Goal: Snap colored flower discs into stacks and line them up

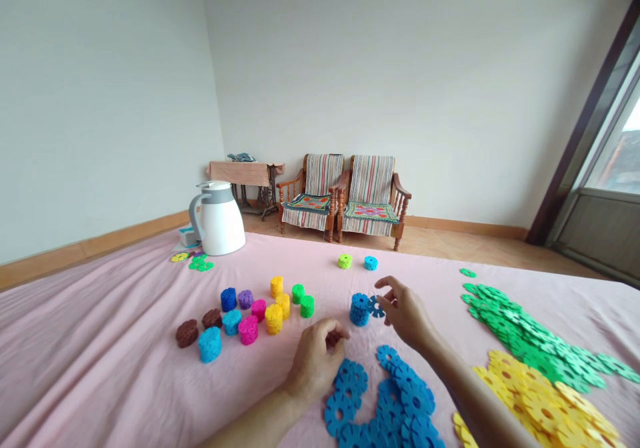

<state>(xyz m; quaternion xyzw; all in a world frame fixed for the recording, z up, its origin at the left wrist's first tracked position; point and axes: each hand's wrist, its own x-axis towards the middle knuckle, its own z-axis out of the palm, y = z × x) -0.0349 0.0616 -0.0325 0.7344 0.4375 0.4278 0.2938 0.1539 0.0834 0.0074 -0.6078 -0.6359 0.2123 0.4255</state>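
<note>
My right hand (404, 309) pinches one blue flower-shaped disc (376, 307) between thumb and fingers. That disc stands on edge just right of a stack of blue discs (359, 310); whether the two touch I cannot tell. Left of the stack, a little nearer to me, my left hand (319, 355) is curled with thumb and fingertips together, and no disc shows in it. Loose blue discs (415, 400) lie in a heap below both hands, with a smaller group of blue discs (345, 395) beside my left wrist.
Several short stacks stand left, including yellow (274, 319), pink (248, 330), light blue (209, 345) and brown (187, 333). Lime (345, 261) and blue (371, 263) stacks stand farther back. Green (520, 331) and yellow heaps (545, 401) lie right. A white jug (223, 221) stands back left on pink cloth (125, 341).
</note>
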